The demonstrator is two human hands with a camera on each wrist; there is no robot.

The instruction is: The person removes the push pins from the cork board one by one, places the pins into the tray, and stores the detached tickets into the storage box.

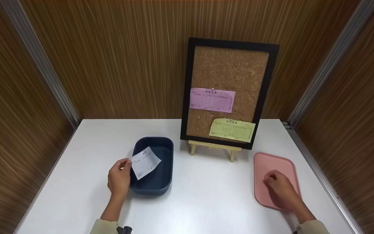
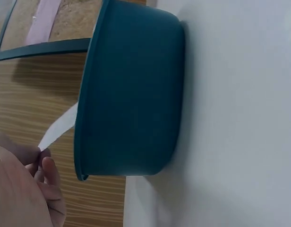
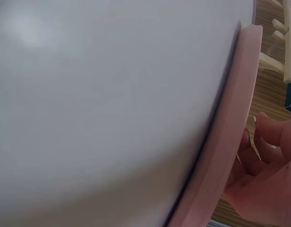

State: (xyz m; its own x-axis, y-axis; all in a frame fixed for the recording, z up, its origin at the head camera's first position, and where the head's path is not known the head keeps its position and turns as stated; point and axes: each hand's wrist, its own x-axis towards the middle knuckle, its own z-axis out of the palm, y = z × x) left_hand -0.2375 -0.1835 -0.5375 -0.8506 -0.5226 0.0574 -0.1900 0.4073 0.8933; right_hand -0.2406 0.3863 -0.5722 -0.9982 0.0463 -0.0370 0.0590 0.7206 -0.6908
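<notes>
In the head view my left hand [image 1: 119, 178] pinches a white printed slip of paper [image 1: 145, 163] by its left edge, between thumb and fingers. The slip tilts over the dark blue bin [image 1: 152, 191]. From the left wrist, the slip [image 2: 60, 126] passes behind the bin's rim, and my left hand [image 2: 25, 182] is beside the bin [image 2: 131, 90]. My right hand [image 1: 281, 185] hovers over the pink tray [image 1: 261, 195] with bent fingers, thumb near the fingertips. In the right wrist view, whether anything small sits between the right fingertips [image 3: 261, 118] cannot be made out.
A black-framed corkboard [image 1: 230, 71] leans on a small wooden easel [image 1: 214, 145] at the back. A purple slip [image 1: 211, 100] and a yellow-green slip [image 1: 232, 130] are pinned to it. Wood-patterned walls [image 1: 125, 65] enclose the white table [image 1: 206, 195].
</notes>
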